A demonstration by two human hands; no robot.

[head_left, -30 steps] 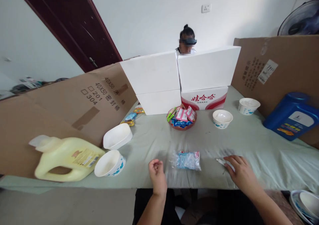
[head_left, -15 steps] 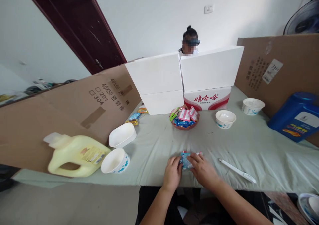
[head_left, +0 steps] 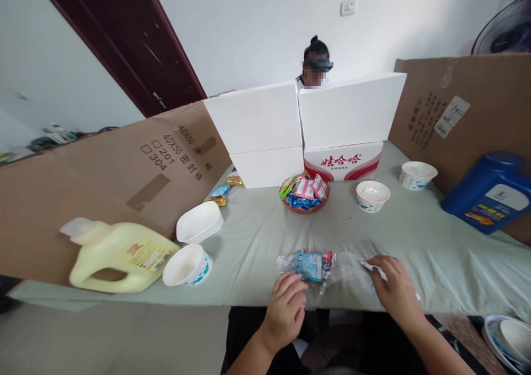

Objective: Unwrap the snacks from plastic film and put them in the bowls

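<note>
A small blue and red packet [head_left: 311, 265] lies on the cloth in front of me, with crumpled clear plastic [head_left: 341, 267] around it. My left hand [head_left: 285, 310] is at the packet's near left edge, its fingers loosely bent and slightly apart, with nothing visible in them. Whether its fingertips touch the plastic I cannot tell. To the right, my right hand [head_left: 396, 291] has its thumb and fingers closed on the slim white pen-shaped tool [head_left: 366, 265]. Most of that tool is hidden under the hand.
A bowl of wrapped snacks [head_left: 305, 204] stands ahead, before white boxes [head_left: 265, 167]. Paper bowls [head_left: 373, 204] and a blue bottle [head_left: 483, 198] are on the right. On the left are a yellow jug [head_left: 112, 248] and white containers [head_left: 194, 234]. A person [head_left: 317, 60] is behind the boxes.
My right hand has left the packet and moved right to the pen-shaped tool. My left hand has drawn back slightly towards me, uncovering the packet and its clear plastic.
</note>
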